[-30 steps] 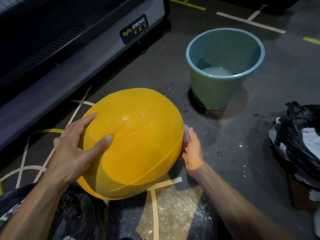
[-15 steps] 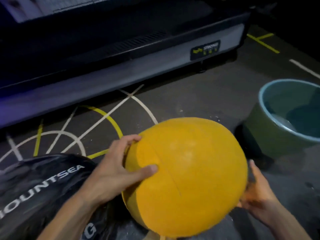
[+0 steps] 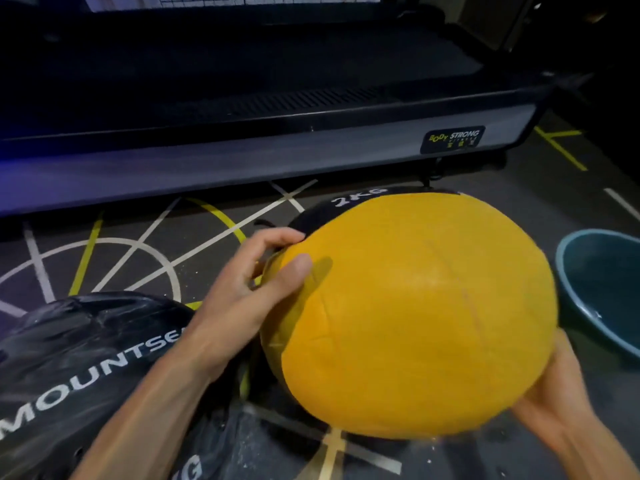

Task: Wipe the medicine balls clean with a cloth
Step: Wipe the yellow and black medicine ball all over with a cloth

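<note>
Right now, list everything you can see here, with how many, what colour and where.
medicine ball: one, yellow with a black panel marked 2KG, centre, held between both hands
black ball: one, white MOUNTSEA lettering, lower left
bucket: one, blue-green, right edge, partly cut off
machine base: one, dark with grey side rail and Body Strong label, across the top
floor: dark grey, white and yellow lines
left hand: on the ball's left side
right hand: under the ball's lower right

1. Two balls – a yellow ball (image 3: 415,317) and a black ball (image 3: 79,368) just left of it.
2. One bucket (image 3: 602,296) – right of the yellow ball.
3. Two hands on the yellow ball – left hand (image 3: 249,292), right hand (image 3: 550,407).
</note>
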Motion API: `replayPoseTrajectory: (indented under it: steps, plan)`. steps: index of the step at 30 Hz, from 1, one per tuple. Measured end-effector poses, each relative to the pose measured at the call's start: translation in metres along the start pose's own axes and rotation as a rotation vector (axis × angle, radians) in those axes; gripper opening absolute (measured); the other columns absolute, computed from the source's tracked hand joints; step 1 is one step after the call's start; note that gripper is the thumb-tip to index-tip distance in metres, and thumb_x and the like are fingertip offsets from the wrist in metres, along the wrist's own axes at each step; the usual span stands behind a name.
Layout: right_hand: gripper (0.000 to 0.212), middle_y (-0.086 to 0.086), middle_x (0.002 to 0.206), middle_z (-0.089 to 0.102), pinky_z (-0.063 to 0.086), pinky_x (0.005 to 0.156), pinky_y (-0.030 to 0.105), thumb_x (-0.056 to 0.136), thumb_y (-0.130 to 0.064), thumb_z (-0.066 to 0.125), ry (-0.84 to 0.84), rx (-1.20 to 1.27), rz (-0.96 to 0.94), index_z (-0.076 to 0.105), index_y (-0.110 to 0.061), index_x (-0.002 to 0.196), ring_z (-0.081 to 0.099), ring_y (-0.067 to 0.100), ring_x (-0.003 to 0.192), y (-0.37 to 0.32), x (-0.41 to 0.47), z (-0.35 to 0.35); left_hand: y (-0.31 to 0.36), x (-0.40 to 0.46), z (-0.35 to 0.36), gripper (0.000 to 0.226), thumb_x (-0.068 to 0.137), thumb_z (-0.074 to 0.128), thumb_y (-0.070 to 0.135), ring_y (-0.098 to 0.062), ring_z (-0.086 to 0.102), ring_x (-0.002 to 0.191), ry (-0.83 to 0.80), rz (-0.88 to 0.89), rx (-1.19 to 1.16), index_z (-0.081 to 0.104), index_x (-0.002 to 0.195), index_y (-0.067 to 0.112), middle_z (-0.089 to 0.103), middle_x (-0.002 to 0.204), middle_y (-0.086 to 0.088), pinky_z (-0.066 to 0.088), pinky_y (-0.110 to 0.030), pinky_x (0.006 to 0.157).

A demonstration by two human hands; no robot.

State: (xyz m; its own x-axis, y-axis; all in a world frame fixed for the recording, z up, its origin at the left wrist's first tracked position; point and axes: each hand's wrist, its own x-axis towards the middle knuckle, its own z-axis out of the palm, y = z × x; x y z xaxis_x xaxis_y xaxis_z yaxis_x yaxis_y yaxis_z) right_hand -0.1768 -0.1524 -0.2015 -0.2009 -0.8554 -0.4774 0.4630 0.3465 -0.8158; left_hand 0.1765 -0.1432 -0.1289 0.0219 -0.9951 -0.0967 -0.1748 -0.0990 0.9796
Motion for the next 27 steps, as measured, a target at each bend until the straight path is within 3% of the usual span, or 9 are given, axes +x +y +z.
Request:
replayPoseTrajectory:
  steps: [2, 6, 9, 13, 15, 18, 20, 23, 27]
  plan:
    - [0.015, 0.009, 0.091, 0.069, 0.047, 0.087, 0.045, 0.086, -0.035, 0.059, 0.134, -0.039, 0.054, 0.069, -0.023, 0.086, 0.060, 0.033, 0.106, -0.002, 0.001, 0.002, -0.012, 0.003, 0.003, 0.063, 0.070, 0.066, 0.077, -0.008, 0.053, 0.126, 0.023, -0.025, 0.040, 0.061, 0.125, 0.048, 0.056, 0.133, 0.021, 0.048, -0.039, 0.098]
    - [0.028, 0.001, 0.073, 0.071, 0.044, 0.070, 0.038, 0.100, -0.040, 0.047, 0.198, -0.069, 0.128, 0.066, -0.024, 0.086, 0.058, 0.028, 0.078, 0.030, -0.010, -0.014, -0.055, -0.013, 0.026, 0.066, 0.064, 0.067, 0.085, 0.002, 0.043, 0.124, -0.082, -0.067, 0.305, 0.053, 0.121, 0.055, 0.046, 0.124, 0.038, 0.040, -0.028, 0.095]
    - [0.026, 0.001, 0.090, 0.076, 0.048, 0.076, 0.040, 0.101, -0.039, 0.049, 0.283, -0.066, 0.101, 0.070, -0.026, 0.092, 0.063, 0.028, 0.089, 0.050, -0.020, -0.028, -0.061, -0.022, 0.040, 0.062, 0.070, 0.077, 0.070, -0.009, 0.035, 0.125, -0.111, -0.032, 0.481, 0.047, 0.122, 0.056, 0.036, 0.123, 0.039, 0.036, -0.035, 0.098]
    - [0.023, -0.005, 0.099, 0.078, 0.049, 0.074, 0.038, 0.104, -0.035, 0.048, 0.292, -0.048, 0.047, 0.069, -0.026, 0.110, 0.065, 0.025, 0.096, 0.053, -0.043, -0.028, -0.047, -0.021, 0.043, 0.093, 0.079, 0.079, 0.058, -0.012, 0.011, 0.148, -0.184, -0.013, 0.597, 0.020, 0.150, 0.062, 0.006, 0.158, 0.033, 0.028, -0.050, 0.121]
    - [0.025, -0.010, 0.104, 0.077, 0.053, 0.086, 0.041, 0.104, -0.032, 0.050, 0.307, -0.055, -0.011, 0.070, -0.027, 0.118, 0.067, 0.020, 0.104, 0.053, -0.051, -0.030, -0.044, -0.020, 0.047, 0.097, 0.083, 0.076, 0.057, -0.010, 0.003, 0.152, -0.234, -0.023, 0.648, 0.010, 0.154, 0.059, -0.007, 0.162, 0.034, 0.021, -0.052, 0.123]
    - [0.033, -0.007, 0.128, 0.070, 0.044, 0.111, 0.047, 0.097, -0.029, 0.057, 0.300, -0.220, -0.181, 0.067, -0.033, 0.128, 0.061, 0.019, 0.126, 0.048, -0.062, -0.032, -0.047, -0.027, 0.053, 0.095, 0.084, 0.076, 0.057, -0.009, 0.004, 0.152, -0.258, 0.014, 0.663, 0.010, 0.153, 0.060, -0.007, 0.162, 0.034, 0.022, -0.050, 0.123]
    - [0.043, -0.009, 0.144, 0.059, 0.038, 0.115, 0.037, 0.092, -0.039, 0.054, 0.235, -0.422, -0.389, 0.061, -0.038, 0.135, 0.049, 0.013, 0.139, 0.042, -0.070, -0.026, -0.050, -0.032, 0.057, 0.097, 0.080, 0.079, 0.057, -0.007, 0.004, 0.148, -0.240, 0.047, 0.677, 0.013, 0.151, 0.061, -0.004, 0.160, 0.034, 0.024, -0.049, 0.122]
    - [0.050, -0.017, 0.163, 0.032, 0.020, 0.123, 0.023, 0.103, -0.034, 0.041, -0.040, -0.747, -0.644, 0.044, -0.027, 0.152, 0.024, -0.001, 0.151, 0.040, -0.072, -0.022, -0.052, -0.033, 0.062, 0.099, 0.076, 0.082, 0.058, -0.009, 0.006, 0.146, -0.215, 0.081, 0.702, 0.016, 0.148, 0.062, -0.002, 0.158, 0.031, 0.027, -0.050, 0.120]
    - [0.052, -0.028, 0.162, 0.026, 0.014, 0.128, 0.042, 0.099, -0.071, 0.029, 0.113, -0.745, -0.381, 0.031, -0.056, 0.149, 0.019, -0.007, 0.150, 0.027, -0.045, -0.031, -0.056, -0.038, 0.072, 0.097, 0.073, 0.083, 0.060, -0.012, 0.005, 0.146, -0.214, 0.121, 0.733, 0.017, 0.144, 0.065, -0.002, 0.157, 0.031, 0.032, -0.048, 0.117]
